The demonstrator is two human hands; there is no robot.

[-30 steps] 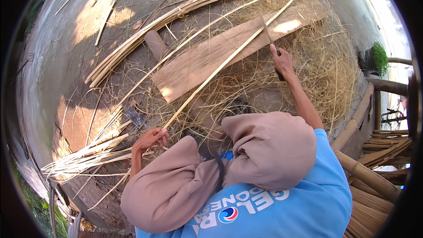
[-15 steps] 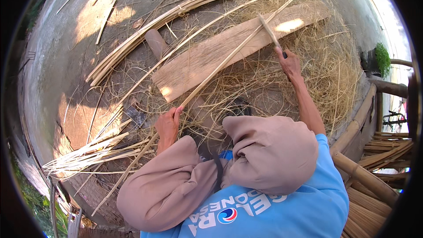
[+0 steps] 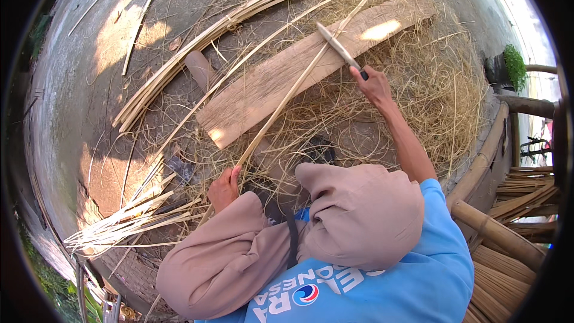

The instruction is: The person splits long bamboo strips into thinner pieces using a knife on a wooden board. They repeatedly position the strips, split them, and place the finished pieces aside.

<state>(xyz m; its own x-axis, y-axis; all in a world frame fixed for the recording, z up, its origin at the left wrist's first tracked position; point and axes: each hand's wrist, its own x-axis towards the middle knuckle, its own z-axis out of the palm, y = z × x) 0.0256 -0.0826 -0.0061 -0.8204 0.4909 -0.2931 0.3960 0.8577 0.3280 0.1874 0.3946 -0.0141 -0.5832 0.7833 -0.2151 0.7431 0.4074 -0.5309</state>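
A long bamboo strip [image 3: 293, 88] runs from my lap up across a wooden plank [image 3: 251, 93]. My left hand [image 3: 224, 188] is closed round its lower part, just beyond my left knee. In my right hand [image 3: 375, 85] is a knife [image 3: 336, 44] with a dark handle, gripped firmly. Its pale blade lies across the strip over the middle of the plank, pointing up and to the left. A second thin strip [image 3: 239, 66] stretches along the plank's far side.
A tied bundle of bamboo strips [image 3: 239, 18] curves along the far side. Loose strips [image 3: 128, 221] fan out at left. Curly shavings [image 3: 430, 84] cover the ground at right. A short round log [image 3: 200, 69] sits by the plank. Bamboo poles [image 3: 496, 233] stand at right.
The knife in my right hand has moved left and toward me along the strip, its blade now tilted flatter. My left hand has shifted slightly nearer my lap.
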